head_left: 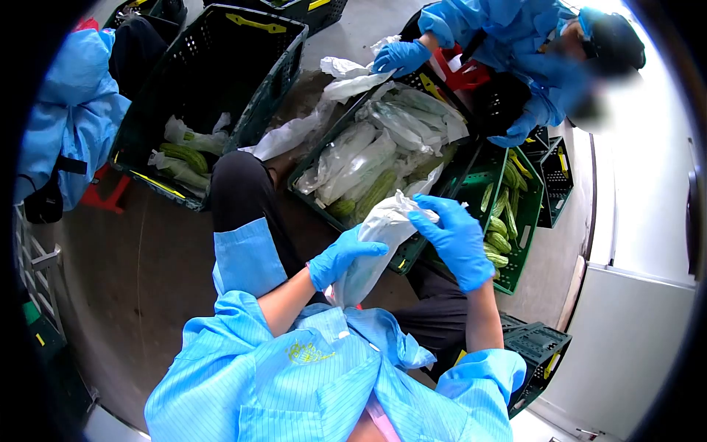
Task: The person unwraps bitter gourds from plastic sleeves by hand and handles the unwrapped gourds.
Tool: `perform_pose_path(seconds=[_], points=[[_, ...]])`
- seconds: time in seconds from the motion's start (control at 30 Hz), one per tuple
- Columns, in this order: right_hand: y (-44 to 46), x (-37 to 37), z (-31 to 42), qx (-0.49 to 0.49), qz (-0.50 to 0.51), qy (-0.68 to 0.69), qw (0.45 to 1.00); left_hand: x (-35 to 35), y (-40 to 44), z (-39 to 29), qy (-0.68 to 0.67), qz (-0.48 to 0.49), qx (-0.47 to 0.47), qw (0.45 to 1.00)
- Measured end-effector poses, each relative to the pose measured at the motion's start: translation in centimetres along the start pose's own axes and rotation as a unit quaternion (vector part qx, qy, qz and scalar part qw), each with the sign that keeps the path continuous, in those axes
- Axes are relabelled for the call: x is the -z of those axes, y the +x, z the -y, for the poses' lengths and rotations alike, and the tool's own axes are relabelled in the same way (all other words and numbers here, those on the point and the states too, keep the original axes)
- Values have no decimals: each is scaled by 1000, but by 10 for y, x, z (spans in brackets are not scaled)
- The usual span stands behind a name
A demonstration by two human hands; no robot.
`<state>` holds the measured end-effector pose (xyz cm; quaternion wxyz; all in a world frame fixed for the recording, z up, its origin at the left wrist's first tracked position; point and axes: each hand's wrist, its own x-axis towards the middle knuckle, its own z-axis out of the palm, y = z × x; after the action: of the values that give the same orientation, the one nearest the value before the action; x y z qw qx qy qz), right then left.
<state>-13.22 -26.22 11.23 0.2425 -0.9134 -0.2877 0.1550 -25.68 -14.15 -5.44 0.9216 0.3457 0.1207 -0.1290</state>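
Note:
In the head view, my blue-gloved left hand (344, 258) is wrapped round the side of a long white plastic bag (375, 247) held upright over my lap. Something long and pale greenish shows faintly through the plastic; its exact kind is hidden. My right hand (458, 237), also gloved, pinches the crumpled top end of this bag. Just beyond my hands stands a dark green crate (303, 193) filled with long green ridged gourds (375, 195), most of them in white bags.
A larger crate (261, 110) at left holds a few bagged gourds. On the right, a green crate (524, 247) contains bare gourds. A co-worker's gloved hand (401, 57) grips white plastic beyond the middle crate. Another person's blue sleeve (77, 110) shows at far left.

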Motion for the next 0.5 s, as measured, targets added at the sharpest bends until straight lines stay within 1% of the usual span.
perform_pose_path(seconds=[0.03, 0.07, 0.13, 0.2, 0.23, 0.33, 0.37, 0.4, 0.43, 0.5], points=[[4, -13, -18, 46, -2, -41, 998, 0, 0, 1, 8, -2, -1, 1000], [6, -23, -32, 71, -3, -31, 997, 0, 0, 2, 16, -6, -2, 1000], [7, -27, -41, 114, -2, -94, 989, -3, -3, -1, 9, -6, -7, 1000], [2, -24, -41, 112, -31, -74, 990, -5, -4, -2, -1, -3, -18, 1000], [-2, -22, -38, 108, -47, -66, 991, -3, -2, -2, 26, -10, -14, 1000], [-12, -15, -31, 151, -16, -27, 988, -6, -3, -6, 34, -20, -14, 999], [-15, -16, -25, 165, 3, -4, 986, -5, -2, -3, 37, -28, -1, 999], [-20, -20, -28, 157, 27, -3, 987, -4, 0, 0, 42, -36, 11, 998], [-23, -23, -30, 146, 27, 24, 989, -3, 1, 1, 47, -46, 23, 998], [-26, -23, -30, 121, 15, 66, 990, -5, 0, 2, 32, -38, 8, 999]])
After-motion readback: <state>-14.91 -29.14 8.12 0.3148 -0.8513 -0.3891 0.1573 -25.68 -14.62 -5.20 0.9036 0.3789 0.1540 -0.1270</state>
